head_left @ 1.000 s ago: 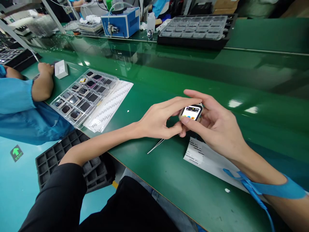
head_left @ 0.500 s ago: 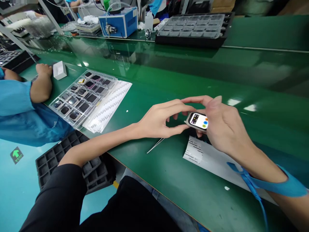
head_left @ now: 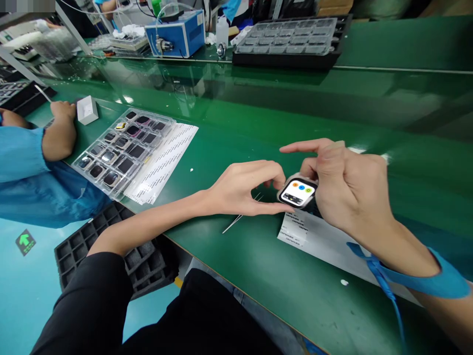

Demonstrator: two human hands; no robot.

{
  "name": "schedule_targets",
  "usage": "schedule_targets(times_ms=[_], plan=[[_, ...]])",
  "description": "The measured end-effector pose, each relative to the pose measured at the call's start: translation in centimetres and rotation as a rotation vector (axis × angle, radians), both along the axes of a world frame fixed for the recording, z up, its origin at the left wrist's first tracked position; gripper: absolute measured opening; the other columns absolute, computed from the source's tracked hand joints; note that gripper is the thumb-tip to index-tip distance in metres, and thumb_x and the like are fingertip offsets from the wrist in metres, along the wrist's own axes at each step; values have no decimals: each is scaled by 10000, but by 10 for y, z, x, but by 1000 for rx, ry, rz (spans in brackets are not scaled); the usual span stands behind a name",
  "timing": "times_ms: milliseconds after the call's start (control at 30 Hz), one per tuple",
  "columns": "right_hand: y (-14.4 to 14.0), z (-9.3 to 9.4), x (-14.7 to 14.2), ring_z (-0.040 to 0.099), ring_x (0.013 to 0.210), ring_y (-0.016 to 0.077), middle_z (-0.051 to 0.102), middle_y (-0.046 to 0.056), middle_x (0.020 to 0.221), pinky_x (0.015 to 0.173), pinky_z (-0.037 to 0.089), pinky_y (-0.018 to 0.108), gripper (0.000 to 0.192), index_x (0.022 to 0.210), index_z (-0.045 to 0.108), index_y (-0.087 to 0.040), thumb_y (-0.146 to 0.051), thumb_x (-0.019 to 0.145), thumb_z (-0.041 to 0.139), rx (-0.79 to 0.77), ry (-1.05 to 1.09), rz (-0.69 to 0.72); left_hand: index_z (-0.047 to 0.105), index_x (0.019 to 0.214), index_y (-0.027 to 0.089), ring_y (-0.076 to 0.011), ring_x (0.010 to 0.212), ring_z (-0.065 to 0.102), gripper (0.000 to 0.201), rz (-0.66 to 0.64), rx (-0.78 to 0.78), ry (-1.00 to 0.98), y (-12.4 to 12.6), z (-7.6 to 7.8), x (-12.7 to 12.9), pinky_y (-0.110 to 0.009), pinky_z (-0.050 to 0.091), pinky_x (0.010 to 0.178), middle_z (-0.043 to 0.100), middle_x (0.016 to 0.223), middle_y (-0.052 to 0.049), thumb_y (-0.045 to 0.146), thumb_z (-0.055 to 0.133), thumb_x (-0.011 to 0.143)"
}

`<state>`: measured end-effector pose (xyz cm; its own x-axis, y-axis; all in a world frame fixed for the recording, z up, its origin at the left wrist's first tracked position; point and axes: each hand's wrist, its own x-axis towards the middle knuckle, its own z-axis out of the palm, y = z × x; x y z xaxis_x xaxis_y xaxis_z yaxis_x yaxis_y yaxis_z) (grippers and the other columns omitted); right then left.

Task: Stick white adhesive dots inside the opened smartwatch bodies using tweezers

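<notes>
A smartwatch [head_left: 297,192] without a strap is held up over the green bench, its lit white screen showing orange, blue and green round icons. My left hand [head_left: 251,187] grips its left side, thumb along the lower edge and a bent finger at the upper left. My right hand [head_left: 347,187] is at the watch's right side, with curled fingers against it and the index finger stretched left above it. How far those fingers reach behind the watch is hidden. Below and behind my left hand, metal tweezers [head_left: 232,224] lie on the bench. A blue wrist strap [head_left: 428,276] circles my right wrist.
A clear tray [head_left: 121,148] of watch parts lies on printed white sheets [head_left: 162,165] at left. Another printed sheet [head_left: 310,236] lies under my right hand. Behind are a blue box device [head_left: 177,37] and stacked trays [head_left: 288,42]. A co-worker's arm [head_left: 61,133] rests near a white box [head_left: 87,109].
The watch has turned, so its icons now lie along the top of the screen. My right index finger has lifted away from it. At left, the co-worker's hand now shows a thin white stick.
</notes>
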<state>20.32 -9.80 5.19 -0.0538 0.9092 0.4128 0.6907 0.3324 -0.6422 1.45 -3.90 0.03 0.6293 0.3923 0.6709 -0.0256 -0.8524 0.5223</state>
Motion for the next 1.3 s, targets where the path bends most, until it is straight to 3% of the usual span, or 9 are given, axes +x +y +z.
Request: schedule_targets(times_ms=[200, 333, 467, 567, 733, 900, 1033, 1167, 1300], plan=[[-1, -11, -12, 557, 500, 158, 567, -30, 537, 559, 413, 336, 612, 797, 696, -289, -691, 1083, 335, -87, 14, 130, 615, 827, 181, -66, 633, 606, 322, 31, 19, -12, -6, -14, 4, -209, 502, 657, 698, 743, 29, 386, 577, 1074], [3, -20, -12, 618, 585, 188, 632, -14, 612, 625, 452, 363, 585, 858, 699, -300, -695, 1080, 329, -99, 23, 70, 637, 857, 177, -86, 641, 602, 293, 78, 13, 78, -4, -12, 1, -235, 476, 641, 719, 775, 12, 362, 553, 1067], [5, -13, -3, 712, 755, 226, 593, 0, 576, 724, 498, 380, 587, 668, 577, -309, -660, 1087, 364, -72, 29, 5, 718, 964, 157, -183, 901, 676, 349, -168, 37, 225, 3, 11, -5, -319, 524, 823, 787, 961, -58, 501, 673, 998], [6, -6, 2, 675, 671, 202, 639, 5, 624, 672, 481, 373, 577, 667, 595, -303, -634, 1090, 386, -61, 16, -6, 751, 1109, 178, -269, 1117, 655, 432, -367, 102, 468, 3, 22, -7, -377, 486, 861, 796, 1127, -82, 578, 723, 947], [5, -6, 2, 601, 564, 181, 640, -14, 623, 643, 459, 379, 460, 868, 709, -315, -577, 1093, 405, -87, -34, -4, 756, 1145, 182, -293, 1154, 640, 331, -423, 180, 647, -1, 17, -4, -398, 442, 873, 757, 1227, -122, 462, 713, 974], [4, -4, 3, 534, 530, 163, 622, -24, 607, 636, 425, 377, 414, 926, 721, -314, -608, 1065, 465, -99, 15, -12, 737, 1076, 172, -274, 1092, 641, 298, -365, 258, 612, -2, 13, -3, -388, 431, 878, 756, 1160, -111, 454, 680, 997], [9, -1, 6, 608, 630, 159, 679, 31, 669, 663, 474, 360, 610, 679, 658, -263, -731, 1021, 470, -156, 129, 3, 723, 1120, 200, -248, 1040, 678, 381, -152, 232, 347, 2, 9, -4, -392, 447, 850, 774, 1110, -91, 552, 624, 1013], [15, 2, 7, 706, 698, 197, 754, 74, 801, 600, 581, 339, 738, 760, 739, -249, -931, 879, 485, -427, 419, 224, 702, 1218, 225, -249, 1031, 730, 465, 146, 177, 73, 12, 3, -5, -437, 501, 918, 789, 1110, -92, 621, 657, 978], [14, 2, 5, 753, 836, 198, 801, 65, 1031, 677, 653, 299, 498, 902, 809, -298, -765, 731, 840, -623, 732, 451, 682, 1287, 220, -288, 1113, 737, 574, 296, 180, 4, 20, 1, -11, -531, 518, 1025, 785, 1185, -123, 692, 635, 965]])
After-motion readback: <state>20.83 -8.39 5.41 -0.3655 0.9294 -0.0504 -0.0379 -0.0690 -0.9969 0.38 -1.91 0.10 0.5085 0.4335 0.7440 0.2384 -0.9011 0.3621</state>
